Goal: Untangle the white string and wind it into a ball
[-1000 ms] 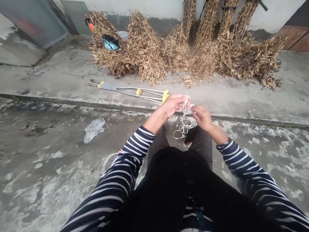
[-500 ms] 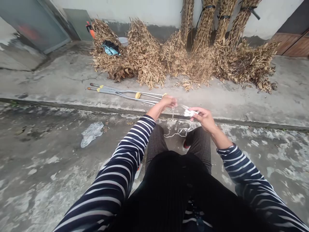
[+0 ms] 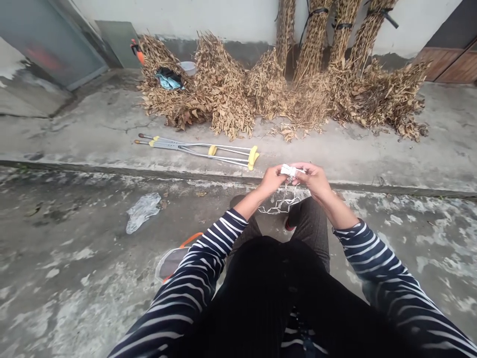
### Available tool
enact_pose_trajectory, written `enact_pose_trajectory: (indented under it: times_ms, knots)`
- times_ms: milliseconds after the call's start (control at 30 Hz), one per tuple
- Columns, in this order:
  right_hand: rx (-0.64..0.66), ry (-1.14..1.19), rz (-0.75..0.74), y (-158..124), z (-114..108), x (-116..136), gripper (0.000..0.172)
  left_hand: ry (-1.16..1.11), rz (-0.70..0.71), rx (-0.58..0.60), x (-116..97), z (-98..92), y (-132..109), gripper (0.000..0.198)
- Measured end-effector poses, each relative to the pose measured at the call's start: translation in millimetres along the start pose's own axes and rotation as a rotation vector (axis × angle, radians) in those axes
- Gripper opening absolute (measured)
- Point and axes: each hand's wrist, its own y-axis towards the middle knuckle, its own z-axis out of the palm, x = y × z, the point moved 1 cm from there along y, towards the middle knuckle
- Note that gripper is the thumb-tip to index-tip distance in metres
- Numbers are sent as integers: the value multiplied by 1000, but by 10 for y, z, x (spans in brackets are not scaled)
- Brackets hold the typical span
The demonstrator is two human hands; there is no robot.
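Note:
Between my two hands, above my knees, is a small bundle of white cord (image 3: 288, 171). My right hand (image 3: 314, 180) is closed on the right side of the bundle, with thumb and fingers pinching it. From the left, my left hand (image 3: 273, 181) pinches at the other side of the same bundle; its fingertips are partly hidden. A loose length of the cord (image 3: 278, 209) hangs below the hands and lies in loops near my feet.
Crutches with yellow pads (image 3: 212, 150) lie on the raised concrete step (image 3: 93, 141). Dried plant stalks (image 3: 227, 94) lean along the wall. A crumpled clear plastic bag (image 3: 142, 211) and a grey item with orange trim (image 3: 173, 263) are on the ground to my left.
My left hand has come down and right, from apart in the air to the bundle of white cord. My right hand stays nearly in place, holding it. The crutches' yellow tops now show.

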Motion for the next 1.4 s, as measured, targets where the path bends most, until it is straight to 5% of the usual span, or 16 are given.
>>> enact_pose_trajectory:
  times_ms: [200, 333, 500, 767, 967, 1200, 1333, 1400]
  knots:
    - [-169, -287, -132, 32, -68, -108, 26, -52, -97, 106, -52, 63, -153, 15]
    - [-291, -646, -363, 68, -117, -231, 24, -82, -149, 152, -119, 48, -334, 21]
    - [-293, -878, -577, 147, -122, -325, 26, -137, -161, 195, -149, 42, -415, 22]
    - [-76, -1066, -596, 123, -223, -436, 29, 51, -72, 359, -481, 17, -453, 32]
    - [1, -812, -511, -96, -236, -467, 26, -178, -158, 229, -740, -217, -81, 18]
    - [85, -375, -216, -223, -102, -178, 47, -336, -216, 99, -539, -301, 364, 19]
    - [93, -136, -127, -200, -110, -148, 37, -19, -286, 21, -274, -284, 444, 20]
    - [49, -51, -91, -170, -121, -155, 33, 234, -198, -74, -171, -284, 381, 11]
